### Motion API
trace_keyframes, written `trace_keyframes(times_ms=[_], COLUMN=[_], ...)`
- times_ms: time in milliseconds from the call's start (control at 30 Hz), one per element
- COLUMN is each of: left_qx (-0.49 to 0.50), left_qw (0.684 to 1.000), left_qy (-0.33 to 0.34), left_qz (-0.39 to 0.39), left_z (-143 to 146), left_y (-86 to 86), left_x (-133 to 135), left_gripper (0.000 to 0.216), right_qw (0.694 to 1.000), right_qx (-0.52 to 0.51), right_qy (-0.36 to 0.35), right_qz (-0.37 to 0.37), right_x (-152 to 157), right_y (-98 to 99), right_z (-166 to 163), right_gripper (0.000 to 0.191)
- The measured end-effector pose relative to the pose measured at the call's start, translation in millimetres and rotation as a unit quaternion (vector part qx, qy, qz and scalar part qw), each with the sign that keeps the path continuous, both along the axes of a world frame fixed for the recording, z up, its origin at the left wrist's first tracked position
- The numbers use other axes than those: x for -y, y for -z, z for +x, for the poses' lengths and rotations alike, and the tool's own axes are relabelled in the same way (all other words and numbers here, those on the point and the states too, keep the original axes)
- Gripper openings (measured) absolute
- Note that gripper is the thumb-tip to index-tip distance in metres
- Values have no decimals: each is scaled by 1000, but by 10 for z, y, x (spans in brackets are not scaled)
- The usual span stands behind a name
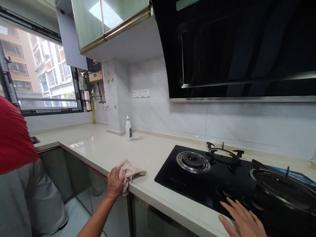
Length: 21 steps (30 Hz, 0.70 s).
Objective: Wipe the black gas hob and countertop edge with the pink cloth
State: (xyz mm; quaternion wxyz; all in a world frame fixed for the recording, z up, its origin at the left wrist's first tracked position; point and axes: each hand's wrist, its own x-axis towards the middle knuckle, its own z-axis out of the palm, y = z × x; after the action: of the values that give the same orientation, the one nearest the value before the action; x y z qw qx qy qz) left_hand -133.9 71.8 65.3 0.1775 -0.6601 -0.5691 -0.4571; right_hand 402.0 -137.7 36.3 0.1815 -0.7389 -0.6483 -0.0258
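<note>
My left hand (116, 181) is closed round a crumpled pale pink cloth (130, 171), which lies over the front edge of the cream countertop (108, 154). Fingers spread, my right hand (243, 217) is at the front edge of the black gas stove (182, 187), near its knobs; whether it touches the glass I cannot tell. The left burner (193, 161) has no pan support on it. One pan support (224, 156) sits loose toward the back of the stove, and another (281, 184) is at the right burner.
A white bottle (128, 130) stands on the counter near the wall pillar. Above the stove hangs a black range hood (237, 56), with wall cabinets (118, 19) to its left. Another person in a red top (17, 138) stands at the far left by the sink corner.
</note>
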Motion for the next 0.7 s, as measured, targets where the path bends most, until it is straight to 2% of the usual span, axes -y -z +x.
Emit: trace_keyframes(times_ms=[67,133,233,467,567,700], left_qx=[20,8,-41,-118,-102,-64], left_qw=[994,985,982,974,979,987], left_qy=[-30,-48,-32,32,46,74], left_qz=[-101,-164,-181,-190,-171,-130], left_z=[64,239,620,1446,1637,1755], left_y=[-241,-445,-594,-540,-514,-434], left_x=[23,69,123,287,453,709], left_gripper=[44,43,37,29,32,31], right_qw=[1000,1000,998,997,997,996], right_qx=[0,4,11,9,10,3], right_qy=[1,10,22,1,-1,-6], right_qz=[1,20,65,76,80,88], right_x=[-3,-18,-35,12,11,-18], right_y=[-22,0,74,75,72,135], right_z=[-32,-53,-68,-92,-82,-46], right_gripper=[68,68,67,66,66,65])
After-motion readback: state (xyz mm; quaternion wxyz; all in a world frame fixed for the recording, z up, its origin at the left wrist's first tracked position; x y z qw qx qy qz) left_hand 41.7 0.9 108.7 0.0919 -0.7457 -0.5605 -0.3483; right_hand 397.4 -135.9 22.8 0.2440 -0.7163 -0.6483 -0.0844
